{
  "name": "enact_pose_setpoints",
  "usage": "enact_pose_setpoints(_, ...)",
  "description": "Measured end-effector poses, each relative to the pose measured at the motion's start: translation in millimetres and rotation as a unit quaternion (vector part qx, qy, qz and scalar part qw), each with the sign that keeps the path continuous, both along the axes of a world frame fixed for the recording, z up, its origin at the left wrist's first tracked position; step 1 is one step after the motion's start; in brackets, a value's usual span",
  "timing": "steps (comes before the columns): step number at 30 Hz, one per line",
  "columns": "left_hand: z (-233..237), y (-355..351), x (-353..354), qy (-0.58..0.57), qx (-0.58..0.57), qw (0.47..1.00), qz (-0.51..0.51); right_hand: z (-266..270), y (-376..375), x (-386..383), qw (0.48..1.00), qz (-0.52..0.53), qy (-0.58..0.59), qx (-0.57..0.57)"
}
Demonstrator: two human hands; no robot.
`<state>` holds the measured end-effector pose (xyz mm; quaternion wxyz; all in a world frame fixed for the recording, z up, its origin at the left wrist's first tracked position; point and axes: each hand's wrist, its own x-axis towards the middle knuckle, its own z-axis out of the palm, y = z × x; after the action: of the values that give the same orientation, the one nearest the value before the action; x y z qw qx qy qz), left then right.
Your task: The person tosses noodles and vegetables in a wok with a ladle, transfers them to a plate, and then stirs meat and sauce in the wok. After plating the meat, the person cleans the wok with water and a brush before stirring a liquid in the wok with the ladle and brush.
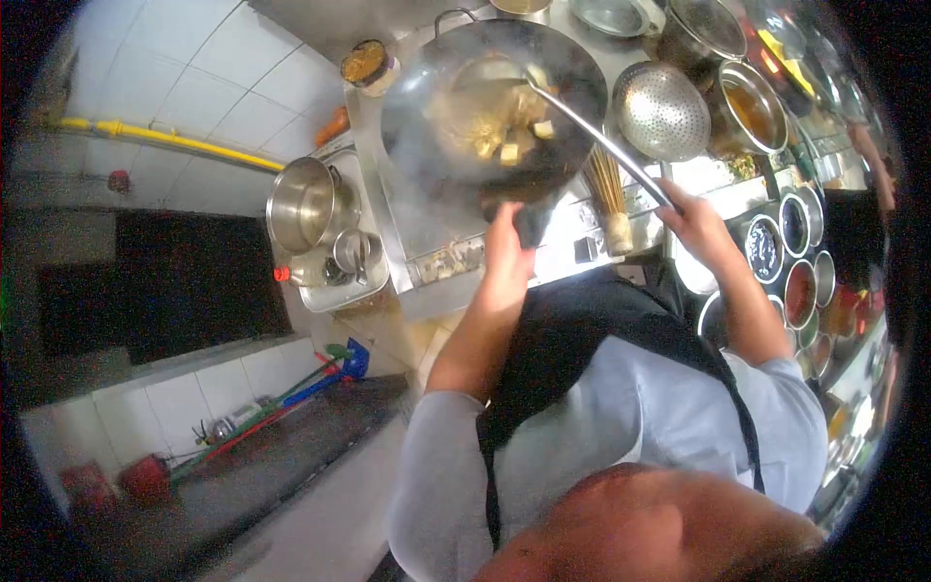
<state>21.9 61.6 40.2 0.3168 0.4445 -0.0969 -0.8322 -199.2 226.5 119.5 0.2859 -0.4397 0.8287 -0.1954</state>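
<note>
My left hand (pixel 508 233) grips the dark handle of a black wok (pixel 427 136) that sits on the stove and steams. Pale tofu cubes (pixel 511 150) and brownish food lie inside the wok. My right hand (pixel 694 221) is closed on the long handle of a metal ladle (pixel 592 131), whose bowl rests in the wok among the food. Below both arms I see a grey shirt and a black apron.
A perforated skimmer (pixel 663 112) rests right of the wok, beside a pot of brown liquid (pixel 753 109). Several condiment bowls (pixel 801 291) line the right counter. A steel pot (pixel 299 204) stands at left. A bamboo brush (pixel 609 194) is near the stove front. Mops (pixel 281 407) lie on the floor.
</note>
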Motion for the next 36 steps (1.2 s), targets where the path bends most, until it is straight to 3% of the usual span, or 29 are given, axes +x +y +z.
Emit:
enact_pose_setpoints(1,-2.7,-16.1,-4.8,-0.024,-0.050,0.997,-0.061,-11.4,-1.0,-7.8,0.998,0.000,-0.002,-0.056)
enact_pose_setpoints(2,-7.6,-30.6,-16.0,-0.021,-0.052,0.997,-0.061,-19.6,-4.7,-14.2,0.994,-0.002,-0.005,-0.112)
enact_pose_setpoints(4,-25.8,-53.6,-31.8,-0.079,0.001,0.997,-0.027,-16.7,-31.2,-16.3,0.995,-0.042,-0.022,-0.091)
enact_pose_setpoints(5,-55.6,-61.2,-30.9,-0.027,-0.038,0.997,-0.056,-10.6,-48.1,-15.6,0.993,-0.059,-0.048,-0.085)
enact_pose_setpoints(7,-62.6,-65.6,-30.5,-0.032,-0.036,0.996,-0.071,-11.7,-80.2,-22.9,0.991,-0.076,-0.077,-0.078)
enact_pose_setpoints(8,-64.6,-66.4,-28.7,-0.038,-0.033,0.995,-0.087,-22.7,-97.7,-28.7,0.997,-0.051,-0.008,-0.050)
enact_pose_setpoints(9,-53.5,-64.5,-29.8,-0.041,-0.031,0.995,-0.088,-34.3,-110.9,-33.8,0.998,-0.025,0.061,-0.022)
enact_pose_setpoints(12,-39.4,-55.8,-31.0,-0.051,0.015,0.998,-0.040,-63.0,-125.9,-40.6,0.996,0.011,0.080,-0.045)
enact_pose_setpoints(14,-44.5,-56.0,-28.7,0.031,0.024,0.998,-0.049,-65.5,-116.8,-41.4,0.995,0.020,0.088,-0.034)
enact_pose_setpoints(18,-57.0,-56.6,-25.8,0.035,0.027,0.998,-0.045,-26.8,-94.0,-26.0,0.997,0.011,0.061,0.049)
enact_pose_setpoints(25,-53.7,-56.0,-40.0,0.046,-0.005,0.999,0.012,6.7,-97.0,-63.9,0.992,0.078,0.094,0.041)
enact_pose_setpoints(28,-62.6,-58.6,-43.4,0.064,-0.001,0.998,0.005,-22.3,-134.1,-47.3,0.992,-0.003,0.119,-0.036)
enact_pose_setpoints(32,-48.3,-59.0,-39.3,0.034,0.034,0.997,-0.059,-74.0,-178.1,-49.8,0.992,0.027,0.117,-0.030)
enact_pose_setpoints(35,-10.6,-51.8,-44.3,0.006,0.020,1.000,-0.010,-39.9,-157.1,-47.3,0.985,0.091,0.144,0.022)
enact_pose_setpoints(36,-34.4,-57.3,-43.3,0.009,0.021,1.000,-0.013,-20.5,-140.1,-45.3,0.978,0.127,0.159,0.045)
